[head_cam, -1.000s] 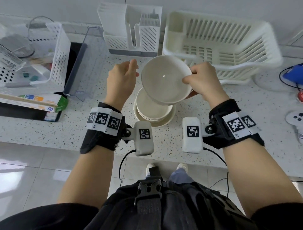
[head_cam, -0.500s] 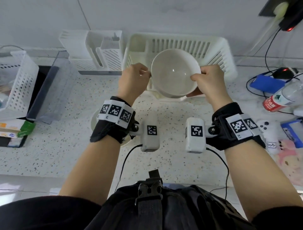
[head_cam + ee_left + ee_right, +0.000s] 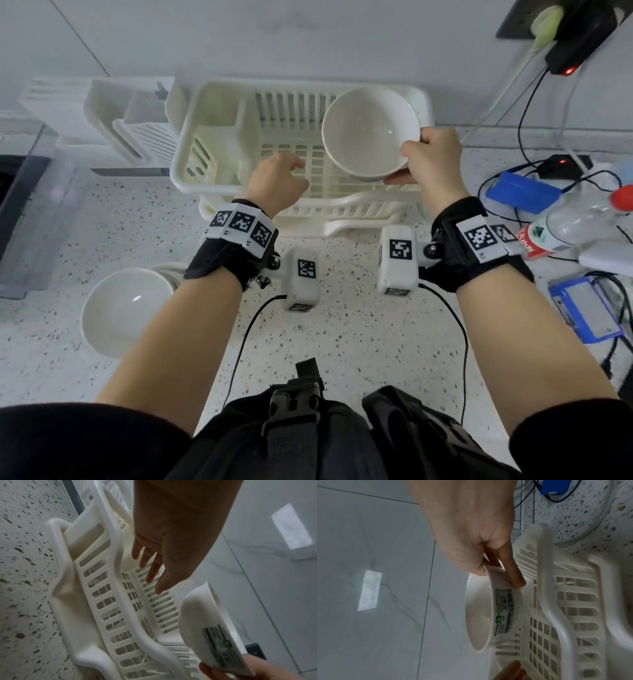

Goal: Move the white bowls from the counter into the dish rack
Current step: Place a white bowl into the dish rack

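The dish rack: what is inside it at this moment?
Inside the dish rack nothing rests yet. The right hand holds a white bowl over its right part, and the left hand hangs open above its slats. The floor under that bowl is hidden.

White bowl (image 3: 370, 132) with green-printed label, cream slotted dish rack (image 3: 219, 137), black-speckled white counter (image 3: 342, 335), blue box (image 3: 522, 192).

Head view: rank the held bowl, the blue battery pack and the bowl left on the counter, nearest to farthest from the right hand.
1. Held bowl: gripped by the right hand, over the dish rack.
2. Blue battery pack: on the counter to its right.
3. Counter bowl: far left, by the left forearm.
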